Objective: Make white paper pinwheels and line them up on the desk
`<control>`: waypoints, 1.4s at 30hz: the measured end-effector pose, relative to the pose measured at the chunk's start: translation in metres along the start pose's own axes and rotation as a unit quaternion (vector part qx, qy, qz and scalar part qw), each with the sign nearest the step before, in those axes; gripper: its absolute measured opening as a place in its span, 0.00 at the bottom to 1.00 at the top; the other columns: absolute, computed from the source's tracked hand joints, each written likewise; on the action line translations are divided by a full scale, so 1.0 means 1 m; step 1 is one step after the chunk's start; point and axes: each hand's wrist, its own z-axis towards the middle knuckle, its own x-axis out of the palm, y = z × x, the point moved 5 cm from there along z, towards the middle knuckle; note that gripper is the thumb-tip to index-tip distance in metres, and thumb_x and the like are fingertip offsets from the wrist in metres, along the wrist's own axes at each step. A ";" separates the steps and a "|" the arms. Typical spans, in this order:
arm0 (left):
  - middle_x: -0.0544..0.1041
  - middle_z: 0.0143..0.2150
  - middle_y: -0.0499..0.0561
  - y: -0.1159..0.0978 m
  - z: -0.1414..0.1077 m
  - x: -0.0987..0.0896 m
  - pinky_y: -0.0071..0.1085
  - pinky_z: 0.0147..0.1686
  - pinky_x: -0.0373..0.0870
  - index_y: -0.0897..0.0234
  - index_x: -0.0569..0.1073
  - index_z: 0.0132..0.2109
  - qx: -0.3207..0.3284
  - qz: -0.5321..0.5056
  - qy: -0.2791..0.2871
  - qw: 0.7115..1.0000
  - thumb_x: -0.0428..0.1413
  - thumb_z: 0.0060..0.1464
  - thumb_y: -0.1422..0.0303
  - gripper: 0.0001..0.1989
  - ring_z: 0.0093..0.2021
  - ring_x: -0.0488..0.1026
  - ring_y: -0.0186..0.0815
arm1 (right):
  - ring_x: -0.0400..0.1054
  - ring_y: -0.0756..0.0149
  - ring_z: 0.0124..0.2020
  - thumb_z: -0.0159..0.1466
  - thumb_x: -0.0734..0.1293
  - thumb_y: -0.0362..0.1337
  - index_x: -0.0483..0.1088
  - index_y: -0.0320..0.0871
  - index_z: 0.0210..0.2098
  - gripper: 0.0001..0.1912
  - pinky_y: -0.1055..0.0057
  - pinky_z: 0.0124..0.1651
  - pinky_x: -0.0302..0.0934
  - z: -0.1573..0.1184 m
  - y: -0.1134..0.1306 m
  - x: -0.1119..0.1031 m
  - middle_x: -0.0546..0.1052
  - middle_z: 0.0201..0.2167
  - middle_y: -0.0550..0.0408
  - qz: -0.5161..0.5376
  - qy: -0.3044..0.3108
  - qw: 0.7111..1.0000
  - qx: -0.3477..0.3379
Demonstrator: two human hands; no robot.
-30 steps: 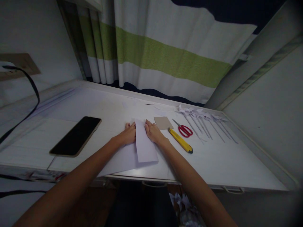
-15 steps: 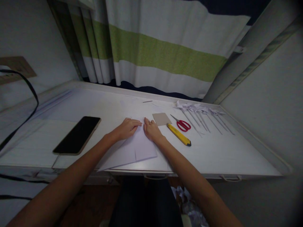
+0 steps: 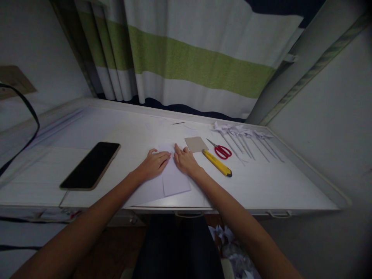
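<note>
A white sheet of paper [image 3: 176, 182] with a folded flap lies near the front edge of the white desk. My left hand [image 3: 153, 164] rests on its left part, palm down, fingers pointing right and lightly bent. My right hand [image 3: 185, 159] presses on the upper right part, its fingers partly spread. The fingertips of both hands are close together near the top of the paper. Just beyond my right hand lies a square grey-brown card [image 3: 197, 144], with a yellow cutter [image 3: 217, 162] and red-handled scissors [image 3: 222, 151] to its right.
A black phone [image 3: 91, 166] lies at the left of the desk [image 3: 261, 190]. Several paper flowers on thin stems [image 3: 244, 135] lie at the back right. A thin dark stick [image 3: 178, 123] is near the back edge. A striped curtain [image 3: 200, 62] hangs behind.
My left hand has moved slightly down the paper and lies flatter on it. The paper's left part now lies lower and flatter. The whole view has shifted a little.
</note>
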 end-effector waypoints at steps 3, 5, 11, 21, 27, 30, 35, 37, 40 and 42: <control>0.69 0.49 0.52 0.000 0.000 0.000 0.41 0.49 0.43 0.62 0.66 0.45 -0.010 0.002 0.001 1.000 0.38 0.57 0.68 0.15 0.50 0.63 0.34 | 0.54 0.56 0.44 0.63 0.45 0.40 0.42 0.30 0.58 0.27 0.60 0.45 0.49 -0.010 -0.001 -0.003 0.68 0.44 0.40 0.012 0.017 1.000 -0.021; 0.69 0.49 0.52 0.000 0.001 -0.001 0.41 0.49 0.42 0.61 0.66 0.45 -0.014 0.000 0.002 1.000 0.38 0.57 0.68 0.15 0.50 0.63 0.34 | 0.54 0.56 0.44 0.63 0.45 0.40 0.42 0.30 0.58 0.27 0.61 0.44 0.50 -0.017 -0.002 -0.005 0.69 0.43 0.40 0.014 0.024 0.999 -0.033; 0.70 0.48 0.52 -0.001 0.001 -0.005 0.43 0.48 0.42 0.62 0.67 0.43 -0.024 -0.016 0.015 0.999 0.38 0.56 0.67 0.15 0.50 0.63 0.35 | 0.55 0.57 0.43 0.63 0.45 0.40 0.43 0.33 0.58 0.26 0.61 0.43 0.49 -0.031 -0.003 -0.011 0.66 0.45 0.40 0.008 0.045 0.998 -0.038; 0.68 0.50 0.55 -0.013 0.043 0.002 0.33 0.45 0.52 0.66 0.64 0.47 0.043 -0.018 0.077 0.996 0.40 0.52 0.75 0.17 0.49 0.63 0.34 | 0.53 0.55 0.44 0.63 0.45 0.40 0.40 0.30 0.58 0.28 0.59 0.43 0.49 -0.031 0.001 -0.008 0.67 0.45 0.39 -0.004 0.033 0.999 -0.025; 0.63 0.54 0.54 -0.010 0.048 0.016 0.41 0.48 0.47 0.62 0.61 0.50 0.045 -0.025 0.114 0.992 0.39 0.53 0.74 0.18 0.52 0.60 0.35 | 0.53 0.56 0.43 0.63 0.45 0.40 0.34 0.27 0.58 0.29 0.59 0.42 0.49 -0.033 0.001 -0.006 0.60 0.51 0.36 0.000 0.015 1.000 -0.023; 0.60 0.56 0.54 -0.010 0.043 0.019 0.48 0.51 0.37 0.60 0.57 0.54 0.025 -0.018 0.107 0.994 0.35 0.57 0.67 0.19 0.56 0.55 0.37 | 0.53 0.56 0.43 0.63 0.45 0.40 0.35 0.28 0.58 0.29 0.59 0.42 0.49 -0.035 0.000 -0.006 0.58 0.53 0.36 0.009 0.022 0.999 -0.032; 0.58 0.58 0.52 -0.002 0.042 0.021 0.51 0.51 0.26 0.57 0.54 0.56 -0.032 -0.008 0.119 0.992 0.31 0.58 0.62 0.21 0.58 0.51 0.38 | 0.52 0.57 0.44 0.63 0.46 0.41 0.37 0.32 0.58 0.28 0.58 0.43 0.48 -0.036 -0.002 -0.007 0.57 0.54 0.39 0.025 0.040 0.999 -0.025; 0.57 0.58 0.50 0.004 0.044 0.021 0.52 0.51 0.25 0.56 0.54 0.56 -0.050 -0.002 0.134 0.990 0.30 0.57 0.61 0.22 0.58 0.50 0.39 | 0.52 0.56 0.44 0.63 0.45 0.41 0.38 0.33 0.58 0.28 0.58 0.42 0.48 -0.036 -0.002 -0.007 0.53 0.56 0.40 0.024 0.043 0.998 -0.032; 0.56 0.58 0.49 0.012 0.047 0.022 0.54 0.51 0.24 0.55 0.53 0.56 -0.062 0.006 0.146 0.987 0.29 0.57 0.60 0.23 0.58 0.49 0.40 | 0.52 0.55 0.45 0.63 0.45 0.41 0.38 0.34 0.59 0.28 0.57 0.41 0.49 -0.038 -0.003 -0.007 0.47 0.59 0.42 0.018 0.049 0.998 -0.041; 0.56 0.58 0.48 0.017 0.049 0.023 0.55 0.50 0.24 0.54 0.54 0.56 -0.068 0.009 0.149 0.986 0.28 0.57 0.60 0.23 0.59 0.49 0.41 | 0.53 0.55 0.45 0.63 0.45 0.41 0.37 0.35 0.59 0.28 0.57 0.42 0.49 -0.041 -0.004 -0.009 0.46 0.59 0.44 0.021 0.055 0.997 -0.048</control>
